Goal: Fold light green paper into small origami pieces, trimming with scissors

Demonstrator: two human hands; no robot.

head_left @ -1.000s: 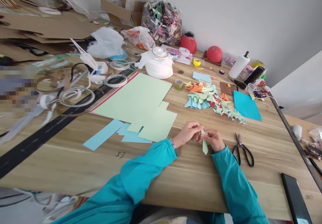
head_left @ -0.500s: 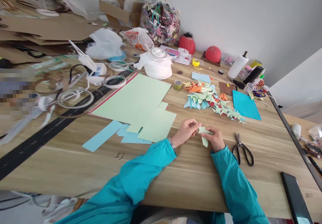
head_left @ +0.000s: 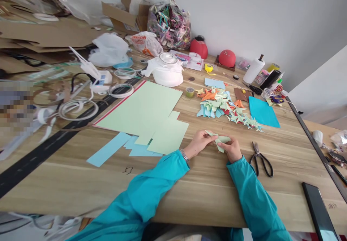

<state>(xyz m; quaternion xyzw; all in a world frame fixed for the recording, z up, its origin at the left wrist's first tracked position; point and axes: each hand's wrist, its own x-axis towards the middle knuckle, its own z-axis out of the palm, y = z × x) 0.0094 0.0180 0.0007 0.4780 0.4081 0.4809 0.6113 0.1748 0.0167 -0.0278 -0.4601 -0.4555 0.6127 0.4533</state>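
Observation:
Between my two hands is a small piece of folded pale green paper [head_left: 221, 147], its flaps sticking out past my fingers. My left hand [head_left: 200, 142] pinches its left side. On the other side my right hand [head_left: 232, 149] grips it between thumb and fingers. Beyond the hands lies a heap of folded paper stars [head_left: 215, 104] in green, orange, blue and red. Pale green sheets [head_left: 170, 136] lie left of my hands, partly over blue paper strips [head_left: 110, 149]. Black-handled scissors [head_left: 260, 159] rest just right of my right hand.
A phone [head_left: 320, 212] lies at the front right. Bright blue paper [head_left: 263, 111] sits beyond the scissors. Rolls of tape [head_left: 78, 109], a white router [head_left: 101, 82] and plastic bags [head_left: 110, 49] crowd the left. A bag of colourful bits [head_left: 169, 26] stands at the back.
The folded paper has turned in my fingers; its lower flap hangs less far down, and a flap now shows above my left fingers. Both hands still hold it.

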